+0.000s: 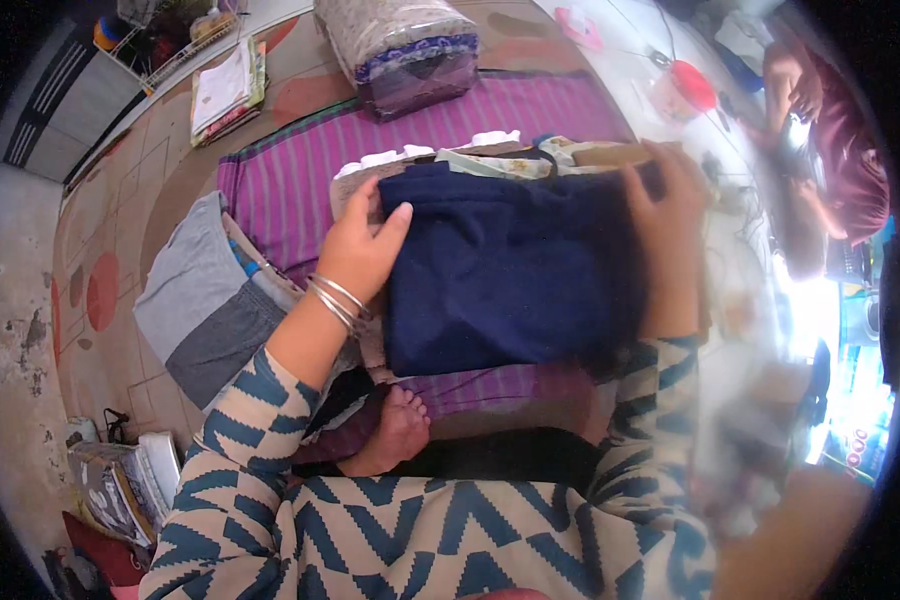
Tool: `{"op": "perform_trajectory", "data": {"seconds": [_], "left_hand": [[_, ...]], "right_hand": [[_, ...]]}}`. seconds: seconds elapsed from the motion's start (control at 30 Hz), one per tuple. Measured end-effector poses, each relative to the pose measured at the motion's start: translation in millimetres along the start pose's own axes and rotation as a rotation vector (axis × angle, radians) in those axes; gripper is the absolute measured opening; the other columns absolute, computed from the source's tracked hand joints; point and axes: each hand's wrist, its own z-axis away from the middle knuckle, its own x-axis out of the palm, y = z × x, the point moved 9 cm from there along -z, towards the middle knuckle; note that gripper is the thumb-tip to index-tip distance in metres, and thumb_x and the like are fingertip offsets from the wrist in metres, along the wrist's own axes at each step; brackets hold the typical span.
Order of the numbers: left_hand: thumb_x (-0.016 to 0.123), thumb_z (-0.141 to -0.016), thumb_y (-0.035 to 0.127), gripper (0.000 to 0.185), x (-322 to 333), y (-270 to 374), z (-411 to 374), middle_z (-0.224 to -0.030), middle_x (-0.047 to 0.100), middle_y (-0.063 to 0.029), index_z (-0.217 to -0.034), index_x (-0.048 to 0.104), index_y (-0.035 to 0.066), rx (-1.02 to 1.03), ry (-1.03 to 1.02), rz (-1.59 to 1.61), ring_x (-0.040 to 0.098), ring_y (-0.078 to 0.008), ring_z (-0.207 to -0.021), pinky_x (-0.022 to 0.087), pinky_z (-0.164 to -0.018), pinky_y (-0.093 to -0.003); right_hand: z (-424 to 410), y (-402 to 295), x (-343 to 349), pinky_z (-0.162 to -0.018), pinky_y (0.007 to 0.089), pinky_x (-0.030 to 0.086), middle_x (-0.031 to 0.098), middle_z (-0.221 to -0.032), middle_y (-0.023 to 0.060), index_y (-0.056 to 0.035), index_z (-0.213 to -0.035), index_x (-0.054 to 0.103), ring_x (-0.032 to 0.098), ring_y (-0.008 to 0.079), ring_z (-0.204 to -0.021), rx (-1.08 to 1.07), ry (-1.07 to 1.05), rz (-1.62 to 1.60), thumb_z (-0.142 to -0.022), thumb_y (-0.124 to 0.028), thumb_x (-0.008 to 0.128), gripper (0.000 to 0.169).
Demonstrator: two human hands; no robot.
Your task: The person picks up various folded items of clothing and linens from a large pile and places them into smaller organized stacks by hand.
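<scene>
A folded navy blue cloth (510,270) lies spread before me, over other folded fabrics. My left hand (367,244), with metal bangles at the wrist, is at its upper left corner, thumb on top and fingers at the edge. At its upper right corner is my right hand (664,195), blurred, its fingers over the edge. Behind the navy cloth show a brown cloth with a white scalloped edge (427,154) and a patterned cloth (495,165). Beneath lies a purple striped cloth (292,187). Grey garments (210,300) lie left of my left forearm.
A plastic-wrapped bundle (412,67) stands at the far side of the striped cloth. Folded cloths (229,94) lie at the upper left, near a wire rack (172,52). A red-lidded container (682,90) and a seated person (832,150) are to the right.
</scene>
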Motion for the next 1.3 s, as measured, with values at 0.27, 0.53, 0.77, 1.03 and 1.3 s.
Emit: {"op": "perform_trajectory", "data": {"seconds": [0.27,0.53,0.77,1.03,1.3], "left_hand": [[0.062,-0.081,0.018,0.03,11.2,1.0,-21.0,-0.081,0.052,-0.0035,-0.103,0.049,0.002,0.041,0.063,0.038,0.048,-0.0107,-0.074,0.041,-0.067,-0.0236],[0.059,-0.083,0.027,0.029,7.6,10.7,-27.0,-0.088,0.056,-0.0122,-0.096,0.047,0.003,0.082,0.141,-0.147,0.052,-0.0192,-0.084,0.041,-0.077,-0.0306],[0.056,-0.085,0.024,0.024,11.1,5.3,-27.3,-0.092,0.058,-0.0121,-0.094,0.047,0.004,0.227,0.162,-0.039,0.053,-0.0204,-0.089,0.04,-0.083,-0.0306],[0.054,-0.087,0.024,0.023,12.9,8.4,-24.8,-0.094,0.059,-0.0124,-0.093,0.046,0.004,0.163,0.152,-0.072,0.054,-0.02,-0.09,0.039,-0.085,-0.0314],[0.055,-0.085,0.027,0.026,12.8,5.1,-28.4,-0.087,0.058,-0.0123,-0.093,0.047,0.003,0.124,0.22,-0.1,0.055,-0.0219,-0.085,0.041,-0.079,-0.0321]], "right_hand": [[23.9,63.9,-16.1,-0.077,0.0379,0.044,0.059,-0.092,0.0163,-0.0025,-0.096,0.06,0.055,0.0307,-0.085,0.331,0.125,0.118,-0.064,-0.039,0.073,0.051],[22.5,88.2,-14.4,-0.069,0.0212,0.043,0.063,-0.086,0.0067,-0.0015,-0.093,0.063,0.058,0.0108,-0.077,0.59,-0.074,-0.563,-0.076,-0.022,0.068,0.027],[22.5,79.4,-30.3,-0.072,0.0205,0.042,0.06,-0.089,0.0055,0.0012,-0.096,0.061,0.055,0.0092,-0.08,0.579,0.063,-0.923,-0.075,-0.007,0.067,0.024],[44.2,74.5,-5.9,-0.074,0.0226,0.042,0.058,-0.096,0.007,-0.0008,-0.112,0.049,0.055,0.0117,-0.085,0.72,-0.21,-0.896,-0.079,-0.008,0.06,0.035],[5.3,94.2,25.0,-0.073,0.0247,0.043,0.061,-0.086,0.0062,-0.0054,-0.105,0.055,0.056,0.0134,-0.08,0.586,-0.304,-0.766,-0.081,-0.019,0.058,0.027]]}}
